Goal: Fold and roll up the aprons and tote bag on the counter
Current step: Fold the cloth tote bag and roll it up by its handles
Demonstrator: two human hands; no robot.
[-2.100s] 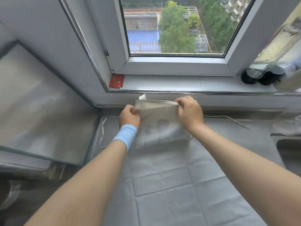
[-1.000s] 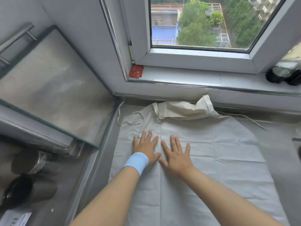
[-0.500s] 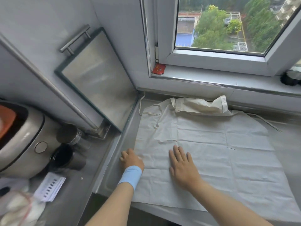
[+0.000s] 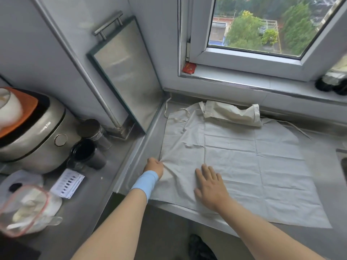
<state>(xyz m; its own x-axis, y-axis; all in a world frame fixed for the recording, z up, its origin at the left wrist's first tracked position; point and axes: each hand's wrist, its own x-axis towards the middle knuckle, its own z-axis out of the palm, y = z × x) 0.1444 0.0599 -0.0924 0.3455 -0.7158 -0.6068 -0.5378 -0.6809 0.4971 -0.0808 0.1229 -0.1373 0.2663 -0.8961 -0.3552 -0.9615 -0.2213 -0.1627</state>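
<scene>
Pale grey cotton apron [image 4: 244, 156] lies spread flat on the steel counter [image 4: 319, 145], and you seem to be at its first fold. Your left hand [image 4: 154, 167] pinches the cloth's left edge with curled fingers, and your right hand [image 4: 210, 186] presses flat, fingers spread. Next, carry that edge across, keeping it square. You have one apron in view and one rolled cream canvas bundle [image 4: 232, 115], likely the tote bag, lying at the apron's far edge.

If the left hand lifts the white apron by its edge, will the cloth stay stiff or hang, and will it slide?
Probably floppy: the apron puckers where the left hand pinches its edge. Likely light, since it looks thin and keeps sharp fold creases. It may slide on the smooth counter; the flat right hand pressing it should help.
</scene>
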